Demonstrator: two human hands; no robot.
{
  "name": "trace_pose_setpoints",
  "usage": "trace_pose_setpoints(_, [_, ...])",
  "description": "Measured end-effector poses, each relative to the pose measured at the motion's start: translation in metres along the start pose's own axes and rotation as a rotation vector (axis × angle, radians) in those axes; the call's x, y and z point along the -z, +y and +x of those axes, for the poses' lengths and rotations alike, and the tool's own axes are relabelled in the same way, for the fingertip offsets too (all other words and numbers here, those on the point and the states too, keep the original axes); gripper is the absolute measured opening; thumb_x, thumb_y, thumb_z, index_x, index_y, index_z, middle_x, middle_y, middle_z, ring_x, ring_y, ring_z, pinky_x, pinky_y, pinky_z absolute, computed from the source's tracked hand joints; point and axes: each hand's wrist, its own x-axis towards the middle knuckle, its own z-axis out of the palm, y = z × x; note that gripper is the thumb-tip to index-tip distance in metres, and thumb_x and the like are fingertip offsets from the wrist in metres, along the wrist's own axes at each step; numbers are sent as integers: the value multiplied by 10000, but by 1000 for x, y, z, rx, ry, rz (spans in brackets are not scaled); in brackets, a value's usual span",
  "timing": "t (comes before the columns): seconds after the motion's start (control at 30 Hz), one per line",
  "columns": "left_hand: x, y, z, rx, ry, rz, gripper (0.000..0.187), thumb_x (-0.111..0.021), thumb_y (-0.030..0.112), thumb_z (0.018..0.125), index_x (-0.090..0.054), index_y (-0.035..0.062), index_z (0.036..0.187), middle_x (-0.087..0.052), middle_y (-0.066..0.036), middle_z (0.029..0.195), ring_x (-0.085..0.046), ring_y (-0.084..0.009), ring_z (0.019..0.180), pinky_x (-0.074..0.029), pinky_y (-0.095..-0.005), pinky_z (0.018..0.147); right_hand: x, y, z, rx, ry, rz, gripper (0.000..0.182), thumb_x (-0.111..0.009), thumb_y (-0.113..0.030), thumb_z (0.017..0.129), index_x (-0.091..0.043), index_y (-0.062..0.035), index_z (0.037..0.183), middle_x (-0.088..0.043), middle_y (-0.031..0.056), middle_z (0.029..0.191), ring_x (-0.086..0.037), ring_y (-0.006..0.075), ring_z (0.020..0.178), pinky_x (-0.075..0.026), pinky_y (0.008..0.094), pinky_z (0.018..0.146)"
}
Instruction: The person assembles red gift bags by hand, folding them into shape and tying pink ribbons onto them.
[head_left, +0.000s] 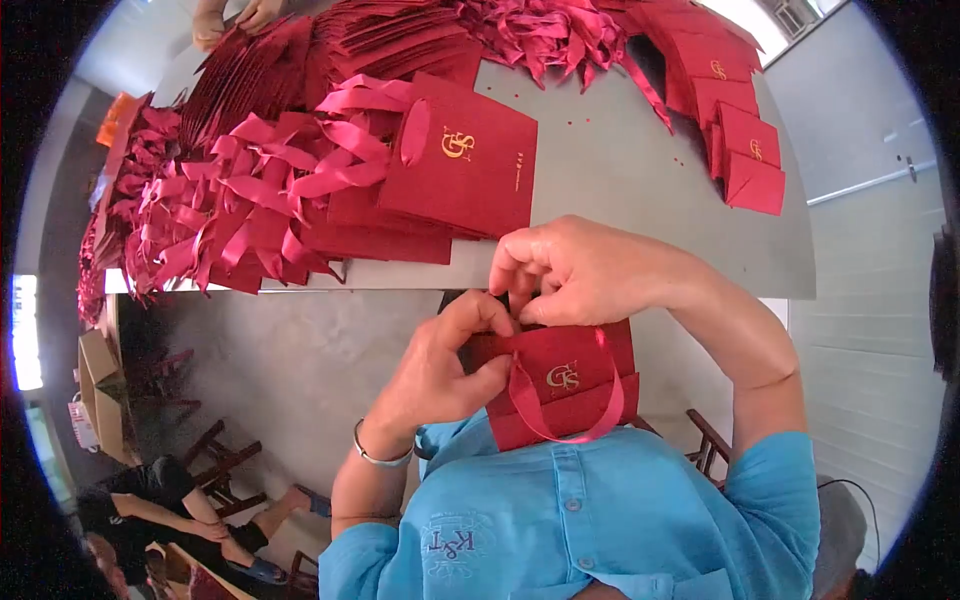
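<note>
A red paper gift bag (537, 420) with a gold logo rests against the front of my blue shirt, below the table edge. Its pink ribbon handle (606, 423) hangs in a loop over the bag's face. My left hand (440, 358), with a bracelet at the wrist, pinches the bag's edge between thumb and forefinger. Right beside it, my right hand (580, 270) is bent over the same edge with its fingers curled and pinched together. What lies between the right fingertips is hidden.
On the grey table (600, 180) are red bags with ribbon handles (460, 165), stacked flat bags (400, 40), loose ribbons (550, 35) and more bags (745, 150) at right. Another person's hands (235, 20) are at the far left. A person (180, 510) sits lower left, near wooden stools (225, 470).
</note>
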Motion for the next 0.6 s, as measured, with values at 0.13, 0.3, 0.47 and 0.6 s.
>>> trace_pose_setpoints(0.13, [-2,-3,-1,-170,116,184,269,-661,-24,673,-565,16,921,-589,-90,898,-583,-198,850,-476,-299,775,2,-10,2,-16,10,-115,265,-625,-18,764,-566,16,1020,-639,54,788,-579,77,711,-463,243,600])
trace_pose_setpoints(0.3, [-2,2,-6,-144,181,239,255,-700,-11,652,-616,31,888,-612,-84,911,-594,-218,865,-475,-322,800,4,-3,10,-65,-161,-21,275,-623,-11,762,-568,24,1029,-666,71,839,-611,93,784,-478,230,688])
trace_pose_setpoints(0.47, [-2,2,-11,-40,226,211,227,-717,-20,643,-637,38,848,-628,-70,859,-597,-213,860,-476,-317,794,1,11,23,-86,-274,167,276,-607,15,768,-562,32,1040,-674,76,881,-617,100,813,-483,236,715])
trace_pose_setpoints(0.6, [-2,5,-12,-58,219,217,233,-713,-25,644,-639,39,856,-635,-75,859,-599,-220,854,-475,-320,798,-2,8,27,-94,-300,186,283,-608,40,750,-558,32,1029,-668,71,888,-610,98,800,-475,228,682])
